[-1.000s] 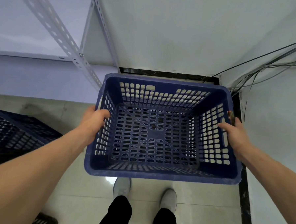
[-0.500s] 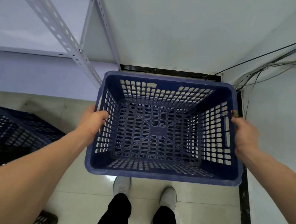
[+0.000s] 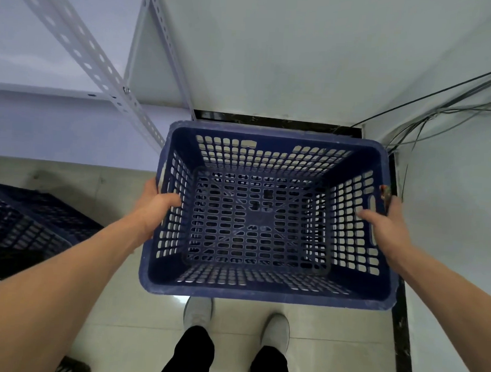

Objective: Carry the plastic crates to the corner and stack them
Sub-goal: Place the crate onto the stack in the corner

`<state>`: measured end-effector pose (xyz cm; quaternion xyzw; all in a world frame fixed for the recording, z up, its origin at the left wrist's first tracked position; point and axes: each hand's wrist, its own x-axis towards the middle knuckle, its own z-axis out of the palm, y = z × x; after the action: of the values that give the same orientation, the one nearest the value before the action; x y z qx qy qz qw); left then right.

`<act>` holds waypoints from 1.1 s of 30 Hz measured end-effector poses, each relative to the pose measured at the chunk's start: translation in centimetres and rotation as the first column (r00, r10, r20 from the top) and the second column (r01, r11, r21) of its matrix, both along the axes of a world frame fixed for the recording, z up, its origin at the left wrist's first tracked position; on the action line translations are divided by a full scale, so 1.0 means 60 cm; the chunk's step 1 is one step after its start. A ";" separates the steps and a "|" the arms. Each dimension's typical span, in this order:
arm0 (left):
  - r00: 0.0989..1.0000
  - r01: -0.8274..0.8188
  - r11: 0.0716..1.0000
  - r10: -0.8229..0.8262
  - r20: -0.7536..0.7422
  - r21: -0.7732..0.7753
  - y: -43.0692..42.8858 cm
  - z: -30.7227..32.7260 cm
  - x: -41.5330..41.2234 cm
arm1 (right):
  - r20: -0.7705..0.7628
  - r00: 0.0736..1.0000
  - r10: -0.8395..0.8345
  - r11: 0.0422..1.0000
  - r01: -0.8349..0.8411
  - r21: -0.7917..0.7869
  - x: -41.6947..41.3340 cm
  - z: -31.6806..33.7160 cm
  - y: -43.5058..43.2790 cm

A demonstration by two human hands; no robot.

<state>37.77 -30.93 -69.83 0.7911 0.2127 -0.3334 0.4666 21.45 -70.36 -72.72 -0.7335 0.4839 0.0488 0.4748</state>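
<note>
Between left hand (image 3: 155,208), right hand (image 3: 386,223): crate (image 3: 257,295)

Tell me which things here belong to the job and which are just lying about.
Job: blue crate, gripped at its sides by the left hand and right hand; second crate at left.
Lying about: shelf frame; cables on the wall.

Pale walls (image 3: 273,59) meet at the far right corner above dark skirting (image 3: 270,120); cables (image 3: 441,109) trail there, and a perforated metal rack (image 3: 83,55) stands left on glossy tiles (image 3: 134,322).
</note>
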 end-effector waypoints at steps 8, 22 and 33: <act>0.998 0.057 0.996 -0.056 -0.017 0.073 -0.004 -0.008 0.006 | -0.119 0.990 0.077 0.990 -0.089 -0.105 -0.003 -0.007 0.002; 0.998 0.046 0.983 -0.037 -0.053 0.179 -0.019 -0.010 0.011 | -0.286 0.947 0.148 0.975 -0.189 -0.119 -0.006 -0.002 0.005; 0.995 0.045 0.990 -0.032 -0.097 0.136 -0.015 -0.001 0.013 | -0.276 0.950 0.148 0.988 -0.154 0.000 0.004 0.012 -0.007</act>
<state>38.53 -31.82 -69.88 0.8089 0.2415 -0.3638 0.3937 21.69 -70.79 -71.99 -0.7596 0.4880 0.1813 0.3899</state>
